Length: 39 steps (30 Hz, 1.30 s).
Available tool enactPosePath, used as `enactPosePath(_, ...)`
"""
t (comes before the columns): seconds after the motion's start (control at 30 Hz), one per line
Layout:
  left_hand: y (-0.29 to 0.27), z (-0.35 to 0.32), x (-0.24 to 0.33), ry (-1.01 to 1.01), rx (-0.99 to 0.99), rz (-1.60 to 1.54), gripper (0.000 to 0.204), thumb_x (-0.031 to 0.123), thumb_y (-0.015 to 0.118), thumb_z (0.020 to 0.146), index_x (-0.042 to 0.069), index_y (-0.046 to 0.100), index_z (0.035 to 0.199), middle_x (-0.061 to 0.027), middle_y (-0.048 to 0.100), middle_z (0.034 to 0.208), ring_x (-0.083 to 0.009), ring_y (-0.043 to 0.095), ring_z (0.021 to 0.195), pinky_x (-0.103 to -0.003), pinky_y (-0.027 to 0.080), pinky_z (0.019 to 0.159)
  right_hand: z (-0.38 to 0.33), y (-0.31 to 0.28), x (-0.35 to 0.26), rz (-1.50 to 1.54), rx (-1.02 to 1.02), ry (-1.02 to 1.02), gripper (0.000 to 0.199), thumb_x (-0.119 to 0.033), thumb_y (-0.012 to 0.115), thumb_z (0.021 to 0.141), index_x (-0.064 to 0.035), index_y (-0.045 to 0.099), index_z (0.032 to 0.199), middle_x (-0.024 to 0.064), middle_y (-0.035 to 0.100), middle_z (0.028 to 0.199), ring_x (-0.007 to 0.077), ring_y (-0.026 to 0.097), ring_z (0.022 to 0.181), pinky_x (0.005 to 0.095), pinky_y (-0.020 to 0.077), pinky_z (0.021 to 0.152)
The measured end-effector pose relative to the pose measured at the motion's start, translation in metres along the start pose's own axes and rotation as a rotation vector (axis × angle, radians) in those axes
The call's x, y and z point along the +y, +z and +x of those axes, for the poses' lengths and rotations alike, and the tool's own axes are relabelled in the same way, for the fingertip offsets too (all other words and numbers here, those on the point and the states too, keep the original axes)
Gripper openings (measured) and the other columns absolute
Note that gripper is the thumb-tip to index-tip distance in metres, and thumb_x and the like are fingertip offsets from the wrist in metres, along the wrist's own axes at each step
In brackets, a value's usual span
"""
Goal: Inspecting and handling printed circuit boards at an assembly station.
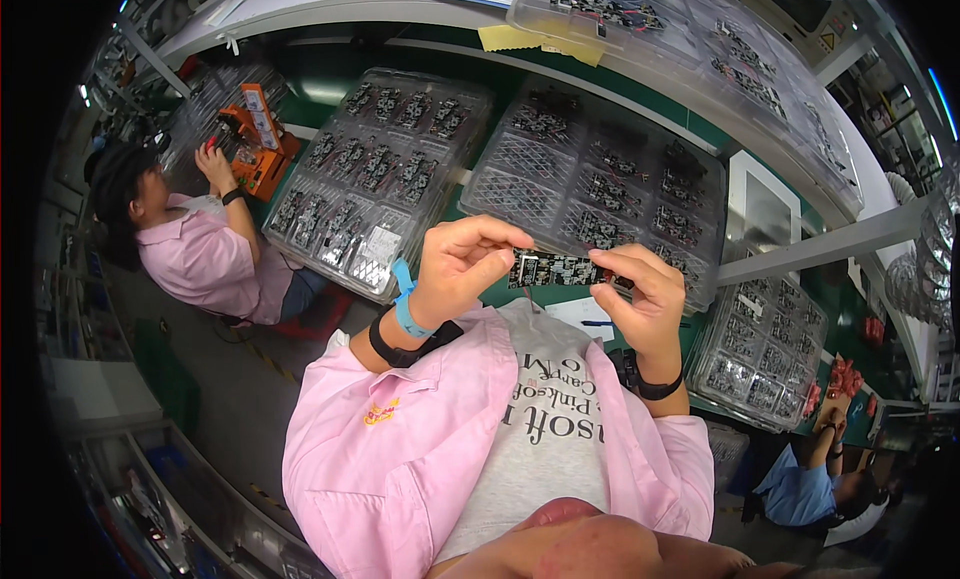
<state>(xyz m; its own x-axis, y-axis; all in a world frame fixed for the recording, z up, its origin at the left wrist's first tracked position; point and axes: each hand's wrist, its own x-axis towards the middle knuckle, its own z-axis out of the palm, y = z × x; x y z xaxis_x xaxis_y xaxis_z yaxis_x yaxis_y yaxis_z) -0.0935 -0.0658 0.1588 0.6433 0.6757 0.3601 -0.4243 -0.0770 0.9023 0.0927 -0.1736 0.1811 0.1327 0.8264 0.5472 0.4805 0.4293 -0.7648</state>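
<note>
Between my two hands I hold up a dark circuit board (556, 270) dense with small parts. My left hand (464, 264) pinches its left end between thumb and fingertips. At the other end, the thumb and fingers of my right hand (640, 291) close on the board's right edge. Just beyond the board is a clear plastic tray (515, 179) in which several compartments carry similar boards. To the left of it, another clear tray (385, 154) is filled with rows of boards. A thin wire seems to hang below the held board.
A shelf (440, 7) crosses above the bench, bearing more clear trays (690, 54) of boards. Another tray (765, 349) lies at the right, behind a metal strut (830, 249). One co-worker (200, 239) sits left by an orange fixture (262, 149); another co-worker (805, 484) works at far right.
</note>
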Motion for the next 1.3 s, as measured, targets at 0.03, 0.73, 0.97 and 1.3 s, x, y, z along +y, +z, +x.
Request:
enactPosePath(0.03,0.000,0.000,0.000,0.007,-0.009,-0.018,0.016,-0.005,0.048,0.077,-0.007,0.056,0.092,-0.0093,0.059,0.088,-0.0094,0.056,0.077,-0.020,0.046,0.068,0.001,-0.001,-0.001,-0.020,-0.004,-0.035,0.030,0.007,0.061,0.060,0.0027,0.061,0.090,0.0111,0.059,0.077,0.0154,0.055,0.063,0.0228,0.0436,0.057)
enactPosePath(0.73,-0.003,0.001,-0.011,0.016,-0.001,-0.102,0.019,0.009,0.055,0.078,-0.008,0.053,0.087,-0.0172,0.059,0.082,-0.0216,0.060,0.075,-0.030,0.048,0.068,-0.004,-0.003,-0.005,0.015,0.006,-0.105,0.029,0.004,0.064,0.060,0.0041,0.059,0.088,0.0137,0.060,0.080,0.0183,0.056,0.066,0.0252,0.0443,0.058)
enactPosePath(0.97,-0.001,0.000,-0.011,0.041,-0.002,-0.083,0.018,0.008,0.055,0.077,-0.008,0.053,0.086,-0.0180,0.059,0.083,-0.0210,0.059,0.074,-0.030,0.048,0.068,-0.006,-0.005,-0.005,0.014,-0.001,-0.110,0.029,0.004,0.064,0.060,0.0040,0.059,0.088,0.0138,0.059,0.080,0.0179,0.056,0.065,0.0254,0.0441,0.058)
enactPosePath(1.3,-0.006,0.007,-0.020,0.033,-0.007,-0.015,0.018,0.003,0.052,0.077,-0.007,0.053,0.091,-0.0159,0.059,0.084,-0.0203,0.059,0.076,-0.029,0.047,0.069,0.002,-0.003,0.015,-0.200,-0.065,-0.153,0.028,0.002,0.061,0.062,0.0033,0.058,0.090,0.0144,0.059,0.080,0.0226,0.057,0.065,0.0290,0.0452,0.060)
